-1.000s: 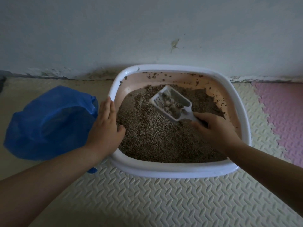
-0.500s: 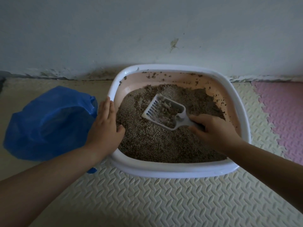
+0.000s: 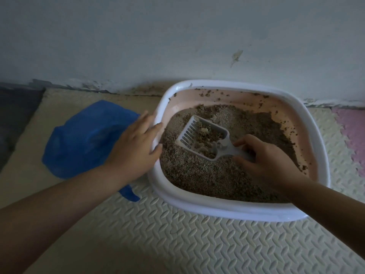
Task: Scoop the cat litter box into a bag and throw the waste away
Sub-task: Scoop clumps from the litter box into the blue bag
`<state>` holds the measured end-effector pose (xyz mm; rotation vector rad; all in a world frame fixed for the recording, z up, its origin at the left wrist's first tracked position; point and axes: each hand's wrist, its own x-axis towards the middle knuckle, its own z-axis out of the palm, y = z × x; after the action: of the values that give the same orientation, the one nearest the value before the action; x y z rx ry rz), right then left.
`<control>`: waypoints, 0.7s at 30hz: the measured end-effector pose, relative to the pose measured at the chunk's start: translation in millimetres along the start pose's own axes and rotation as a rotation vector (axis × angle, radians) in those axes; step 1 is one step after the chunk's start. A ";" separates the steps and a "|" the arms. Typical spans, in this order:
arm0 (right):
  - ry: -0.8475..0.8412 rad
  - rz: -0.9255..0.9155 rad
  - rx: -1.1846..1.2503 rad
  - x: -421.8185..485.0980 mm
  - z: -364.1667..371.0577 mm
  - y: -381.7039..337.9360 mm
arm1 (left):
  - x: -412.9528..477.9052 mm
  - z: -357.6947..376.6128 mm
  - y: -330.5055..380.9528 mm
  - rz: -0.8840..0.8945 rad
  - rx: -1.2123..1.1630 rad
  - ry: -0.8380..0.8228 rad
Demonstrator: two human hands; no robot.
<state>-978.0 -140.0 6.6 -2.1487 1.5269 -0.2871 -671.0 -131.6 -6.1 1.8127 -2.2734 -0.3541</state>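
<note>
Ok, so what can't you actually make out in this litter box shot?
- Head view: the blue bag has its opening and contents unseen, hidden by its own folds and the left hand.
- The scoop handle end is covered by the right hand.
- The litter box floor is buried under litter.
- Dim light blurs the clumps in the scoop.

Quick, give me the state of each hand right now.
Left hand: open, resting on the litter box rim.
Right hand: closed on the scoop handle.
</note>
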 end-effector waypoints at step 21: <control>-0.220 -0.244 -0.169 79.6 48.7 -140.6 | -49.2 -61.0 -100.1 -0.180 0.250 0.059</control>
<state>-812.2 -164.8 26.4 -2.4122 1.2053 0.0001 -548.7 -108.4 19.4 2.1254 -2.2033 -0.0438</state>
